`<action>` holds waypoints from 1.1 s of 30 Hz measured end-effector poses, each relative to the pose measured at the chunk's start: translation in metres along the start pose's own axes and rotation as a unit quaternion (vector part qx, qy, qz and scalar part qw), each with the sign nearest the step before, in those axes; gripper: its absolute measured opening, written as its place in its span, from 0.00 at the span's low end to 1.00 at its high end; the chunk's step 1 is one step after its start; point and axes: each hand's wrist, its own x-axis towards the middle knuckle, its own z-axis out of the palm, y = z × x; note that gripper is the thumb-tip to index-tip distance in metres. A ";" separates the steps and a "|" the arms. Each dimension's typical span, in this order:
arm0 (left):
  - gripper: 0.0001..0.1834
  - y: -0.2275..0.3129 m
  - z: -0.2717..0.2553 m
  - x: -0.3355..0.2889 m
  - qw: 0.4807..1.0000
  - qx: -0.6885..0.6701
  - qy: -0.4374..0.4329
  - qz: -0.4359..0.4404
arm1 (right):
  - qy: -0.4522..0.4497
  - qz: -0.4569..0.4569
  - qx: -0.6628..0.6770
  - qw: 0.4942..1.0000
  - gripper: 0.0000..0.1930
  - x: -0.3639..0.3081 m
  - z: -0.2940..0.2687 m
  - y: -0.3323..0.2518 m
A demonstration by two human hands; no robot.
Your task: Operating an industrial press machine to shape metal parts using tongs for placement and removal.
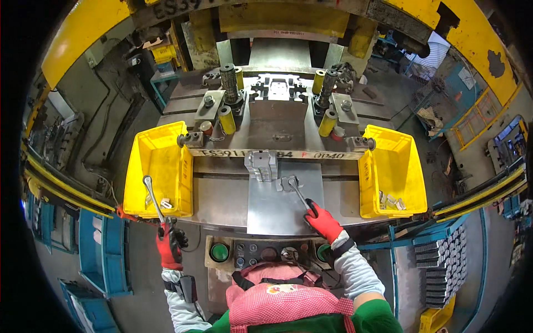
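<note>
**Two tongs at the press: a small metal part sits on the plate**

A small bent metal part [287, 183] lies on the grey steel plate [277, 213] of the press counter, just beyond the right hand [322, 221], with the tip of a long metal tong [298, 195] touching or gripping it; which of the two cannot be told at this size. The right hand, in a red glove, is closed around the tong's handle. The left hand [169, 244], also gloved in red, is closed around a second tong [152, 197], whose tip reaches into the yellow bin [145, 161] ahead of it, near a few pale pieces on the bin floor. A matching yellow bin [397, 161] stands to the outer side of the right hand, with several pieces in its near corner. Straight ahead of both hands rises the die block [277, 91], flanked by yellow-capped guide posts [226, 119]. Round buttons on a control panel [266, 252] lie between the forearms.

To handle this well, the judgement is that the right tong should hold the part squarely by its edge and keep it level, with both hands staying on the handles and well back from the die.
</note>
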 end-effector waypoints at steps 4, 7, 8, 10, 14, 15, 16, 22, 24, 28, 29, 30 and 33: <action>0.13 -0.012 -0.018 -0.013 0.998 -0.047 0.023 0.044 | 0.014 -0.014 0.265 0.964 0.27 -0.003 -0.005 -0.008; 0.11 -0.033 -0.034 -0.009 0.997 -0.059 0.050 0.023 | 0.080 -0.094 0.241 0.963 0.25 0.017 -0.037 -0.072; 0.09 -0.040 -0.037 -0.006 0.996 -0.074 0.052 0.014 | 0.120 -0.148 0.224 0.956 0.25 0.035 -0.041 -0.084; 0.06 -0.057 -0.040 0.003 0.993 -0.102 0.055 -0.004 | 0.120 -0.169 0.194 0.959 0.24 0.089 -0.056 -0.116; 0.05 -0.053 -0.018 -0.005 0.992 -0.102 0.058 0.050 | 0.175 -0.130 0.038 0.975 0.24 0.168 -0.074 -0.171; 0.06 -0.056 -0.023 -0.007 0.989 -0.135 0.041 0.043 | 0.188 -0.092 0.019 0.978 0.23 0.178 -0.070 -0.178; 0.06 -0.056 -0.028 -0.010 0.992 -0.113 0.053 0.033 | 0.172 -0.078 0.016 0.982 0.22 0.193 -0.067 -0.177; 0.08 -0.078 -0.058 -0.028 0.987 -0.027 0.158 -0.014 | 0.154 -0.036 -0.003 0.987 0.18 0.203 -0.038 -0.192; 0.09 -0.073 -0.048 -0.031 0.982 -0.029 0.186 -0.020 | 0.157 -0.043 -0.044 0.986 0.18 0.198 -0.044 -0.197; 0.10 -0.082 -0.052 -0.029 0.975 0.001 0.217 -0.045 | 0.154 -0.016 -0.016 0.988 0.19 0.192 -0.066 -0.189; 0.10 -0.084 -0.054 -0.030 0.977 -0.009 0.209 -0.046 | 0.159 -0.026 -0.014 0.987 0.19 0.191 -0.068 -0.188; 0.10 -0.087 -0.055 -0.030 0.978 -0.020 0.200 -0.046 | 0.164 -0.036 -0.011 0.986 0.20 0.191 -0.068 -0.187; 0.09 -0.088 -0.055 -0.032 0.981 -0.034 0.188 -0.042 | 0.137 -0.079 0.020 0.987 0.19 0.194 -0.061 -0.185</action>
